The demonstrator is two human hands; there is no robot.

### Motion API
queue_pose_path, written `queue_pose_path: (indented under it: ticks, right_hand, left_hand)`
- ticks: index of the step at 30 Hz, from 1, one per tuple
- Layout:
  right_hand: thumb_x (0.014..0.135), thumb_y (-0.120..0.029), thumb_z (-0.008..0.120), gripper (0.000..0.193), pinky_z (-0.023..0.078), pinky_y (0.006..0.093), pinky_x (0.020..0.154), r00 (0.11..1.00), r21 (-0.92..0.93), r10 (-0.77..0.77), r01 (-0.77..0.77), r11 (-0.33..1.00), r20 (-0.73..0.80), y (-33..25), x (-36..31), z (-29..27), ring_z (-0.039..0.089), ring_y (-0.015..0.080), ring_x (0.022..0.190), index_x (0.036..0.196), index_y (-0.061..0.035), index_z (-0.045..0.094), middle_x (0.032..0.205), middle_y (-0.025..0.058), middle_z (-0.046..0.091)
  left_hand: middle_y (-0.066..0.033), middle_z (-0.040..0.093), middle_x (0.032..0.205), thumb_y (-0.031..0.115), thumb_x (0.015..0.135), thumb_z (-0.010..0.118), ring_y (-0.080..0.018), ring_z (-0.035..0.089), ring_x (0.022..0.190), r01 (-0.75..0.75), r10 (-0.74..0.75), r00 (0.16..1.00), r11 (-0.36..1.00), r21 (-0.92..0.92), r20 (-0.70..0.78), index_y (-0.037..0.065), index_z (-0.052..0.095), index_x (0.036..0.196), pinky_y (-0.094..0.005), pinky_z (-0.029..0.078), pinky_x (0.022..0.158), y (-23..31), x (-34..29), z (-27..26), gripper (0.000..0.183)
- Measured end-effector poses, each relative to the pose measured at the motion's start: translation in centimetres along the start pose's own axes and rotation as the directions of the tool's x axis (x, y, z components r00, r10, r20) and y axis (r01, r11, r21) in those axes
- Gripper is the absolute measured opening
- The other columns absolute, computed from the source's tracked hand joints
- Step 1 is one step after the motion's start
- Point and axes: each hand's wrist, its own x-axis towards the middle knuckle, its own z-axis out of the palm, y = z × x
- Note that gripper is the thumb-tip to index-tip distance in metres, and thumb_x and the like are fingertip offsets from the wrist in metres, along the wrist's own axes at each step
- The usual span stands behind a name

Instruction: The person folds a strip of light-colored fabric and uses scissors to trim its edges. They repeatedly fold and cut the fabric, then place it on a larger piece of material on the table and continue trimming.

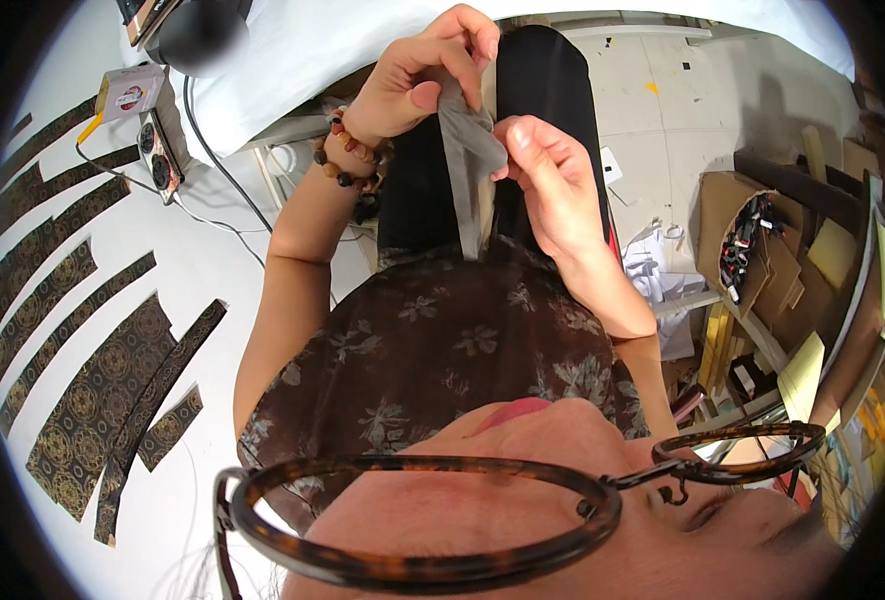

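A thin grey fabric strip [474,150] hangs above my dark-trousered lap, with its lower end near my patterned top. My left hand [427,75], with beaded bracelets on its wrist, is closed on the upper part of the strip, fingers bent over it. Lower and to the right, my right hand [552,180] pinches the strip's right edge between thumb and fingers. A narrow beige band shows along the strip's right side; whether it belongs to the same piece I cannot tell.
Dark patterned fabric pieces [102,400] lie on the white table [202,330] at left, near a small box [132,92] and cables. At right, a cardboard box [712,230] holds small dark items, beside boards and scraps. White cloth [657,270] lies on the floor.
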Motion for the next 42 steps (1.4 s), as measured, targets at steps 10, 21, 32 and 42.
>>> queue_pose_path:
  ticks: [10, 21, 32, 42]
  right_hand:
    - [0.08, 0.003, 0.083, 0.018, 0.041, 0.025, 0.059, 0.831, -0.46, -0.54, 0.533, 0.71, 0.13, 1.4, -0.9, 0.1, 0.054, 0.009, 0.068, 0.08, -0.0042, 0.067, 0.08, 0.0003, 0.062]
    - [0.098, -0.013, 0.067, 0.016, 0.049, 0.0266, 0.063, 0.732, -0.58, -0.677, 0.583, 0.569, 0.073, -0.5, 0.3, -2.5, 0.058, 0.0131, 0.067, 0.089, 0.001, 0.068, 0.085, 0.0061, 0.068]
    - [0.106, -0.018, 0.059, 0.019, 0.041, 0.0222, 0.084, 0.965, -0.173, -0.043, 0.09, 0.981, 0.259, -1.8, 3.7, -1.4, 0.05, 0.0047, 0.091, 0.105, -0.0004, 0.065, 0.094, -0.0048, 0.058]
    - [0.105, -0.014, 0.061, 0.011, 0.043, 0.0199, 0.075, 0.929, -0.333, -0.088, 0.215, 0.918, 0.358, -2.7, 4.7, -2.7, 0.05, 0.004, 0.082, 0.103, -0.003, 0.061, 0.089, -0.0054, 0.056]
  left_hand:
    - [-0.0096, 0.048, 0.117, 0.075, 0.093, 0.051, -0.0187, 0.045, 0.103, 0.015, -0.021, 0.998, 0.995, 0.099, 0.062, 0.01, 0.061, 0.085, -0.0325, 0.035, 0.093, 0.9, 0.6, 0.5, 0.066]
    - [-0.009, 0.05, 0.115, 0.065, 0.097, 0.055, -0.019, 0.046, 0.098, -0.049, 0.049, 0.999, 0.999, -0.006, -0.016, 0.007, 0.069, 0.087, -0.0318, 0.039, 0.09, -0.2, 0.2, 1.0, 0.061]
    - [-0.0104, 0.04, 0.127, 0.075, 0.094, 0.047, -0.0233, 0.04, 0.107, -0.065, 0.065, 0.997, 0.998, 0.01, -0.033, 0.019, 0.066, 0.084, -0.0378, 0.034, 0.097, -0.5, 0.5, 1.6, 0.06]
    - [-0.0102, 0.043, 0.125, 0.073, 0.094, 0.052, -0.0223, 0.044, 0.105, -0.059, 0.057, 0.998, 0.997, -0.047, -0.041, 0.013, 0.069, 0.084, -0.0371, 0.036, 0.097, -1.0, 0.2, 1.4, 0.063]
